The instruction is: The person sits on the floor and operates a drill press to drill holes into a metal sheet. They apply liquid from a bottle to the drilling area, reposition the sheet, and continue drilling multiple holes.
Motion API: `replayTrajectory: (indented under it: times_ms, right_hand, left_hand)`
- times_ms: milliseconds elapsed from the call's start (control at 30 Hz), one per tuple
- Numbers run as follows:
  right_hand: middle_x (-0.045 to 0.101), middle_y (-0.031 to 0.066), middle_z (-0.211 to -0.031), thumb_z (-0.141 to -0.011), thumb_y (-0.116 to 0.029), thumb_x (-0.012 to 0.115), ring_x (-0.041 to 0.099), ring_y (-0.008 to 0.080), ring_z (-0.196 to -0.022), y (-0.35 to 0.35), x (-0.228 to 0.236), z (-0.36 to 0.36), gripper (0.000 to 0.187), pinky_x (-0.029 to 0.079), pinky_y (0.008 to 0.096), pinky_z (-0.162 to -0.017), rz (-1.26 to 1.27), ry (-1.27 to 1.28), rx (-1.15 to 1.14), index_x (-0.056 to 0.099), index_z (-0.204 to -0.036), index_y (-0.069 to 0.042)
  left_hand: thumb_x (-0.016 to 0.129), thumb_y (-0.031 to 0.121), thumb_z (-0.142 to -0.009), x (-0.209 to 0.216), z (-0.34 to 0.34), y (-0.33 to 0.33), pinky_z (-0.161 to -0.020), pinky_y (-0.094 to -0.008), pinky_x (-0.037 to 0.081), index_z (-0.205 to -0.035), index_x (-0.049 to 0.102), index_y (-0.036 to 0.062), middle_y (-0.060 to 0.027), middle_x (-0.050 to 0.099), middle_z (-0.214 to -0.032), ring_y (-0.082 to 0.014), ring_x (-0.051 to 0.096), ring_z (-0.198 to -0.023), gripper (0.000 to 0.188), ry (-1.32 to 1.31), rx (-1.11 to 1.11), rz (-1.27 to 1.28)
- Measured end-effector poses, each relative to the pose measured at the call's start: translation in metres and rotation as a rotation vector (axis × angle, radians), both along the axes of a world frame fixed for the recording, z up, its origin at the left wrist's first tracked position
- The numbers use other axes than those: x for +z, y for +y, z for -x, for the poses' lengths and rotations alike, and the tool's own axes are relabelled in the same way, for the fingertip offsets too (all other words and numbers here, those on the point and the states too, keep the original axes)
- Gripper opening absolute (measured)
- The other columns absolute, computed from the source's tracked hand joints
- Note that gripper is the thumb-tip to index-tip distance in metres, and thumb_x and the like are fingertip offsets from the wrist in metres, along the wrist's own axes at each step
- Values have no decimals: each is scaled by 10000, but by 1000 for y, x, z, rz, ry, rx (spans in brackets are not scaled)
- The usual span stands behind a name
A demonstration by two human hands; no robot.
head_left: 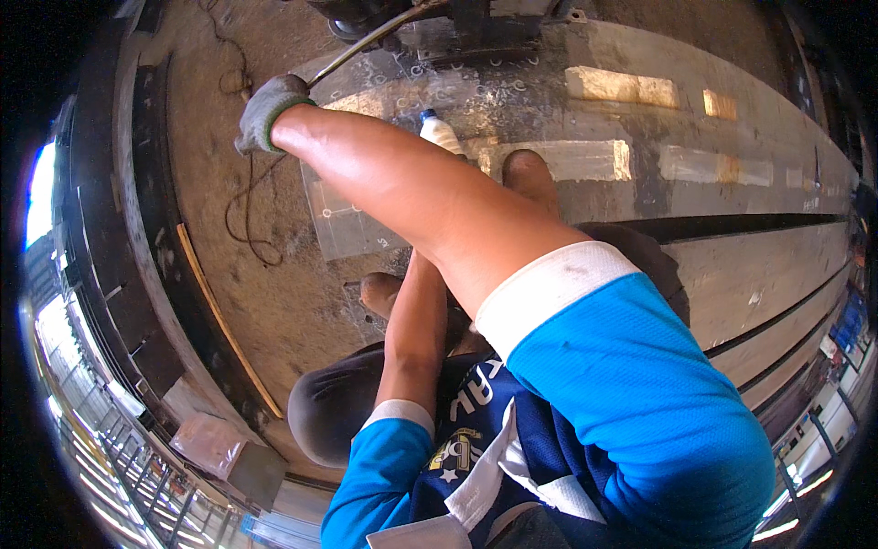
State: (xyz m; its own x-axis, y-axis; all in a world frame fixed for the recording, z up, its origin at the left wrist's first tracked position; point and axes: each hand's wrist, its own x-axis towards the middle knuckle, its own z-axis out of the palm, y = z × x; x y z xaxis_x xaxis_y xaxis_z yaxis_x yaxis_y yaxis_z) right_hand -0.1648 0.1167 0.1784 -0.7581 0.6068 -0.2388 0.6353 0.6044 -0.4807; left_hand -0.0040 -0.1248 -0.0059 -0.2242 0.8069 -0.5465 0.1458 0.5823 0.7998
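Note:
My right arm stretches across to the upper left. At its end my right hand [273, 112], in a grey knit glove with a green cuff edge, is closed round the lower end of a long metal bar [370, 39]. That bar slants up to the right toward a dark machine [485, 26] standing on a marked steel plate [352, 233]. My left forearm [413, 339] points forward beneath the right one, which hides the left hand. Just beyond my right forearm lies a bottle [442, 134] with a blue cap and pale contents, partly covered by the arm.
Brown boots [530, 178] rest by the plate's near edge. A thin cable [245, 215] curls over the dirt floor at left, beside dark steel beams [155, 183] and a narrow wooden strip [229, 320]. Long grey steel plates [777, 274] lie on the right. A box [215, 444] stands lower left.

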Motion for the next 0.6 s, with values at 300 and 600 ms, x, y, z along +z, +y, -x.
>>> replayTrajectory:
  times_ms: [300, 600]
  right_hand:
    - [709, 33, -1332, -887, -752, 533, 671, 316, -1212, 1, 2, -1, 720, 500, 604, -989, 19, -45, 0, 709, -1332, -215]
    - [754, 54, -1226, -911, -654, 550, 717, 321, -1108, -5, 6, -14, 596, 555, 526, -871, -69, 37, -24, 759, -1231, -196]
  left_hand:
    - [700, 275, -956, 1, 2, 9, -886, -376, 529, -1235, 673, 14, -149, 726, -1170, -245, 661, -1019, 382, 14, -24, -12]
    - [696, 284, -955, -1, 2, 16, -897, -383, 525, -1240, 671, 15, -159, 721, -1180, -259, 658, -1035, 393, 19, -33, -18]
